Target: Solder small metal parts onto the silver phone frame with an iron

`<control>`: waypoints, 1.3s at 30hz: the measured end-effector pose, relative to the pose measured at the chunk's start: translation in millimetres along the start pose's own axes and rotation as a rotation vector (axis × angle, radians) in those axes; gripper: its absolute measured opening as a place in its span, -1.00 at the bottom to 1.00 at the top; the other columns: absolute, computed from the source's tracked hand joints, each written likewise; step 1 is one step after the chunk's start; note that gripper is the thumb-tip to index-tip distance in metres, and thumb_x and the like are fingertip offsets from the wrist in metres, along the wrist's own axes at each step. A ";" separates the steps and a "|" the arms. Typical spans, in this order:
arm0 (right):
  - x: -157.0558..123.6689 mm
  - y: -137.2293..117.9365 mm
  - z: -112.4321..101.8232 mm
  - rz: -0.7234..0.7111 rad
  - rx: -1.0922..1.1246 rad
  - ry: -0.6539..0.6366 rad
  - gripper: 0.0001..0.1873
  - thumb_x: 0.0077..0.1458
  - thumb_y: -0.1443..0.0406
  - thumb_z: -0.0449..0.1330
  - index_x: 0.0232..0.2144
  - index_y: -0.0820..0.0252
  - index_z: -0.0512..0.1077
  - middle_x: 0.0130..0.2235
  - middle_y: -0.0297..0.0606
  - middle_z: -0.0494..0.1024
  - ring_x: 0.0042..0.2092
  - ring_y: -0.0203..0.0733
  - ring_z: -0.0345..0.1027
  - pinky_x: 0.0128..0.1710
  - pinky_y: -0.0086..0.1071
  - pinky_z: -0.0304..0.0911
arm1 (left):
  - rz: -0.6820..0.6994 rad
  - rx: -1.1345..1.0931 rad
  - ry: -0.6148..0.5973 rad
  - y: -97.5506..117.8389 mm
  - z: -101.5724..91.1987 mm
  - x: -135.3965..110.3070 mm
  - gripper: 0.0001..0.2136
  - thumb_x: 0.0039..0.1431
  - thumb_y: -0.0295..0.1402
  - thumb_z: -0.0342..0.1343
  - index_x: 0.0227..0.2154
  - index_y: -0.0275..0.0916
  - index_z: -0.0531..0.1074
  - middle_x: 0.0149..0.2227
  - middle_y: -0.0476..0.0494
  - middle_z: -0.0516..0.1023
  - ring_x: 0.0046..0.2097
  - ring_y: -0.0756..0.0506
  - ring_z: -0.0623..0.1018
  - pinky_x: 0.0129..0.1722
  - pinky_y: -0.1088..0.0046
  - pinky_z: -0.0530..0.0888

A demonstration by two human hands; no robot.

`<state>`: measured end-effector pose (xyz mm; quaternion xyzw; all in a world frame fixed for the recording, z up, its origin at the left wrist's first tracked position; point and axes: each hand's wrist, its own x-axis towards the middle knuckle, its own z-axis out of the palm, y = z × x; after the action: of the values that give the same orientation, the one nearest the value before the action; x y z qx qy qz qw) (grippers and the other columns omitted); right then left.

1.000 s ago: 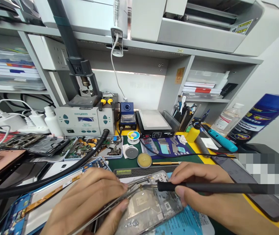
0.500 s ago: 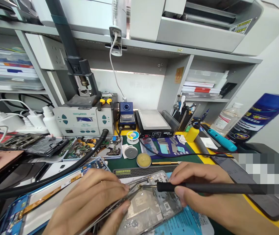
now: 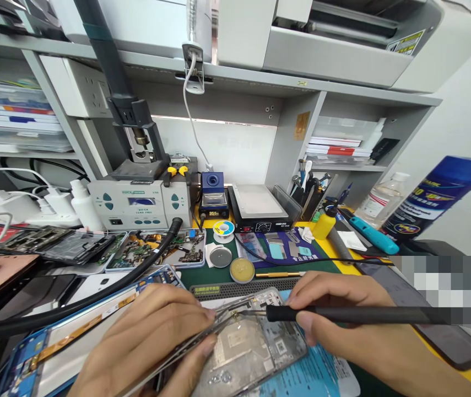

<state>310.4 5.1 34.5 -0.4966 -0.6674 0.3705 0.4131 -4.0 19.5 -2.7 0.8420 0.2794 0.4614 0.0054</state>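
Observation:
My left hand (image 3: 148, 344) pinches metal tweezers (image 3: 185, 346), and their tips reach the top edge of an opened phone body (image 3: 252, 347) lying on the mat in front of me. My right hand (image 3: 342, 325) grips a black soldering iron (image 3: 359, 315) like a pen. Its thin tip points left and meets the tweezer tips at about the same spot on the phone. The phone's metal shields and small boards are exposed. A blue sheet (image 3: 305, 375) lies under its lower right corner.
A thick black hose (image 3: 95, 300) crosses the left side over a blue-framed phone panel (image 3: 32, 353). Behind stand a rework station (image 3: 138, 204), a soldering station (image 3: 212, 199), a heating plate (image 3: 262, 207), solder tins (image 3: 242, 270), a yellow bottle (image 3: 325, 225) and a blue spray can (image 3: 437, 196). A dark phone (image 3: 445, 331) lies at right.
Both hands hold almost still on the phone. The view has drifted slightly, and the iron tip stays at the tweezer tips.

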 end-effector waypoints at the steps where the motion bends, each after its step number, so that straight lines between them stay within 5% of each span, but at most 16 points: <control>1: 0.7 -0.8 1.1 0.006 0.013 0.008 -0.90 0.18 0.34 0.49 -0.34 0.00 0.80 -0.28 -0.34 0.76 -0.49 -0.33 0.50 -0.42 -0.48 0.45 | 0.010 0.007 -0.002 -1.9 0.2 -0.5 -0.77 0.41 -0.55 0.23 -0.04 -0.06 0.60 -0.21 0.09 0.76 -0.14 -0.03 0.75 -0.10 0.52 0.67; 8: 2.5 0.8 3.4 0.060 0.054 0.033 -0.93 0.17 0.27 0.48 -0.38 0.06 0.78 -0.43 -0.31 0.72 -0.50 -0.27 0.45 -0.49 -0.46 0.33 | -0.007 0.005 0.015 -5.1 -1.5 -3.5 -0.81 0.45 -0.51 0.23 -0.04 -0.07 0.62 -0.18 0.08 0.75 -0.08 0.01 0.72 -0.03 0.61 0.65; 13: 8.8 7.7 2.1 0.195 0.179 0.001 -0.75 0.28 0.09 0.51 -0.32 0.14 0.80 -0.61 -0.30 0.67 -0.64 -0.33 0.32 -0.62 -0.51 0.19 | -0.115 -0.044 0.026 -2.2 -5.9 -3.6 -0.80 0.44 -0.47 0.25 -0.02 -0.03 0.64 -0.15 0.06 0.78 -0.09 -0.02 0.76 -0.03 0.58 0.70; 20: 21.6 9.3 5.6 0.292 0.447 0.025 -0.47 0.19 -0.14 0.54 -0.34 0.24 0.74 -0.49 -0.26 0.70 -0.62 -0.29 0.50 -0.73 -0.55 0.22 | -0.323 -0.107 0.032 0.4 -13.9 2.7 -0.88 0.48 -0.28 0.25 -0.14 -0.01 0.71 -0.16 -0.02 0.81 -0.14 -0.09 0.82 -0.16 0.56 0.74; 25: 24.7 10.9 1.4 0.338 0.572 -0.020 -0.60 0.03 0.08 0.67 -0.39 0.25 0.65 -0.47 -0.32 0.67 -0.59 -0.33 0.51 -0.73 -0.58 0.25 | -0.431 -0.134 -0.023 -7.7 -20.4 3.2 -0.69 0.61 -0.11 0.13 -0.09 -0.12 0.73 -0.07 -0.18 0.83 -0.05 -0.18 0.84 -0.10 0.40 0.79; 30: 24.2 14.0 0.4 0.358 0.644 -0.053 -0.78 0.04 0.29 0.57 -0.29 0.23 0.66 -0.57 -0.42 0.57 -0.56 -0.31 0.46 -0.69 -0.58 0.25 | -0.527 -0.208 -0.055 -9.7 -25.2 20.8 -0.57 0.54 0.06 0.19 -0.21 -0.18 0.75 -0.14 -0.21 0.83 -0.15 -0.21 0.85 -0.18 0.36 0.79; 35: 24.0 15.4 2.0 0.352 0.643 -0.032 -0.78 0.08 0.29 0.50 -0.22 0.24 0.62 -0.64 -0.45 0.52 -0.60 -0.36 0.32 -0.67 -0.60 0.22 | -0.588 -0.320 -0.061 -6.9 -20.6 54.5 -0.44 0.39 0.26 0.25 -0.23 -0.22 0.70 -0.08 -0.31 0.84 -0.17 -0.28 0.86 -0.13 0.22 0.81; 39: 25.4 12.6 6.6 0.329 0.590 0.002 -0.68 0.07 0.17 0.56 -0.34 0.18 0.53 -0.62 -0.48 0.49 -0.62 -0.38 0.35 -0.71 -0.61 0.20 | -0.659 -0.384 -0.096 -7.4 -15.6 70.0 -0.46 0.30 0.29 0.31 -0.26 -0.17 0.64 -0.30 -0.22 0.84 -0.24 -0.31 0.85 -0.15 0.15 0.80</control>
<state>304.6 32.1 25.3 -0.4571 -0.4420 0.6090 0.4742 9.7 55.1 58.5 0.7113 0.4428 0.4392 0.3242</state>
